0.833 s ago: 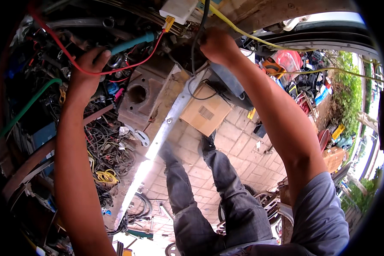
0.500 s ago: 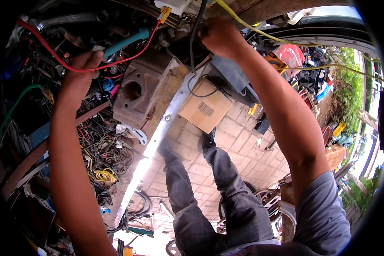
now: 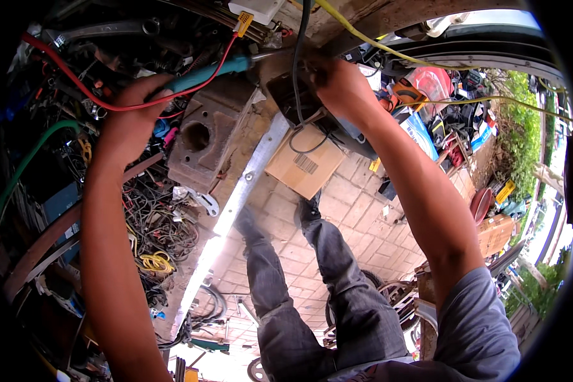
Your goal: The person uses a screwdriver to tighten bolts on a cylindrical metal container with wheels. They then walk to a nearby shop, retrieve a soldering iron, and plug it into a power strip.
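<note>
My left hand (image 3: 130, 114) is wrapped round the teal handle of a long tool (image 3: 210, 73). Its thin metal shaft runs right to the upper edge of a dark, hollow metal part (image 3: 286, 92); whether the tip touches it I cannot tell. My right hand (image 3: 344, 89) has its fingers curled at the right side of that part and seems to grip it; the fingertips are in shadow. A black cable (image 3: 297, 63) hangs in front of the part. A red cable (image 3: 63, 73) loops across my left hand and the tool handle.
A rusty metal block with a round hole (image 3: 188, 149) lies between my arms. Below the hollow part are a cardboard box (image 3: 309, 159) and a metal edge strip (image 3: 248, 178). Tangled wires (image 3: 165, 223) lie by my left forearm. A yellow cable (image 3: 382, 44) crosses above my right hand.
My left hand and the teal-handled tool have moved right, toward the hollow part. My right hand has come slightly lower, and more of the hollow part shows.
</note>
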The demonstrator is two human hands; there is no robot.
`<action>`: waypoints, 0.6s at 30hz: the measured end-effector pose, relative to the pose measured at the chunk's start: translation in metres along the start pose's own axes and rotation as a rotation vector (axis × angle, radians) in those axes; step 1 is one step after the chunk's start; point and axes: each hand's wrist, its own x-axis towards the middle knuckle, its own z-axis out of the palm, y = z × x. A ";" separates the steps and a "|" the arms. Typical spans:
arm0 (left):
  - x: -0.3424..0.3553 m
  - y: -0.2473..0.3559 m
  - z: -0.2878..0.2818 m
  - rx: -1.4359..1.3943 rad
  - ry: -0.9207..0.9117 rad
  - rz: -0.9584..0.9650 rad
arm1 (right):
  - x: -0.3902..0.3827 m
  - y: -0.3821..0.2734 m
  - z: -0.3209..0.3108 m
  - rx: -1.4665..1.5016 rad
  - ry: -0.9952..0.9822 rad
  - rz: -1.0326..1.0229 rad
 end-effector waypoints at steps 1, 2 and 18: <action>-0.005 0.009 0.003 -0.016 -0.023 0.059 | -0.008 0.006 -0.004 0.034 0.011 0.007; -0.011 0.023 0.008 -0.033 -0.048 0.121 | -0.016 0.015 -0.009 0.067 0.025 0.015; -0.112 0.121 0.045 0.044 0.085 0.241 | -0.151 0.057 -0.081 0.284 0.069 0.056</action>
